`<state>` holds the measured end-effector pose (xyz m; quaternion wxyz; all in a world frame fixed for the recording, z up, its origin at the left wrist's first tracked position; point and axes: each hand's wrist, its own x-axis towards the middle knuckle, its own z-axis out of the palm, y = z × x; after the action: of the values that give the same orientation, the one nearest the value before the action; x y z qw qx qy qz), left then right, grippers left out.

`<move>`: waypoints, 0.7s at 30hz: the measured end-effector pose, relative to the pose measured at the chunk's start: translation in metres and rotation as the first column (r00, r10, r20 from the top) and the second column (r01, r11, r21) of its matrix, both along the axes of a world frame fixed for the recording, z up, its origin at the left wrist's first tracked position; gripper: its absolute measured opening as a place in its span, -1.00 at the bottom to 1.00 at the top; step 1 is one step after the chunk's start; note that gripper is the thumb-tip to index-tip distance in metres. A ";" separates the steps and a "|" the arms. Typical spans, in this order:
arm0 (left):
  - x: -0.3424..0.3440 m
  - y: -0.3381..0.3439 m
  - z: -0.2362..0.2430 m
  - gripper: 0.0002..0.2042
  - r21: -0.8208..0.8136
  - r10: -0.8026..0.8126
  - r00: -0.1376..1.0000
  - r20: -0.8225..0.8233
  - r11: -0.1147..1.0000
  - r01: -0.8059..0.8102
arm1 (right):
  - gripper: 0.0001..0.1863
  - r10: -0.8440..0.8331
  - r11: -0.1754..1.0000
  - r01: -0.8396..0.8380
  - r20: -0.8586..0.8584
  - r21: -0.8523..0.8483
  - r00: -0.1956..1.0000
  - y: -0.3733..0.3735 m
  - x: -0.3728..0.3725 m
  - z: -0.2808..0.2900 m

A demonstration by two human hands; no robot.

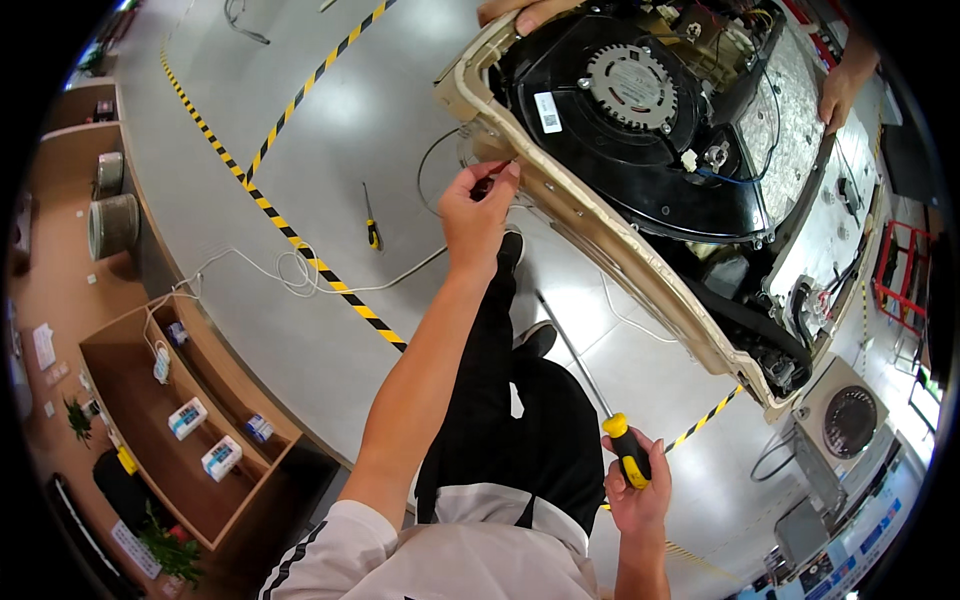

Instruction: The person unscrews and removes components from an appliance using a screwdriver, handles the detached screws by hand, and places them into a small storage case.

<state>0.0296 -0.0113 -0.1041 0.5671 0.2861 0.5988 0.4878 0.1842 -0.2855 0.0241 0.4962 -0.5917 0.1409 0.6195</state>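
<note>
A beige-framed appliance (615,257) with a black housing (570,140) and round grey perforated disc (628,88) fills the upper right. At its near rim, my left hand (475,220) is closed around a small dark red object (485,182), mostly hidden by my fingers. Low on the right, my right hand (640,500) grips the yellow-and-black handle of a long screwdriver (625,450), whose thin shaft points up and left. Another person's hand (530,14) holds the top left edge; a second hand (838,95) is on the right side.
Below me are grey floor with striped tape (300,243), a loose screwdriver (372,228) and a white cable (395,280). A wooden bench with compartments (135,420) curves along the left. A beige fan unit (820,420) and red rack (895,285) stand right.
</note>
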 end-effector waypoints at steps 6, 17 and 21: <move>-0.007 0.008 0.010 -0.78 -0.077 -0.102 0.995 0.003 0.992 0.102 | -0.47 0.085 0.994 -0.082 -0.033 0.070 0.996 0.014 -0.012 -0.006; -0.021 0.026 0.023 -0.93 -0.320 -0.155 0.976 0.150 0.927 0.197 | -0.53 -0.014 1.000 0.012 -0.137 -0.016 0.990 0.039 -0.030 -0.015; -0.017 0.031 0.030 -0.88 -0.428 -0.128 0.984 0.126 0.888 0.170 | -0.49 -0.003 1.000 0.012 -0.323 0.026 0.946 0.054 -0.032 -0.022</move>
<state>0.0122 0.0201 -0.0737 0.6802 0.1734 0.6416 0.3092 0.1520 -0.2319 0.0024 0.4770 -0.4747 0.2141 0.7080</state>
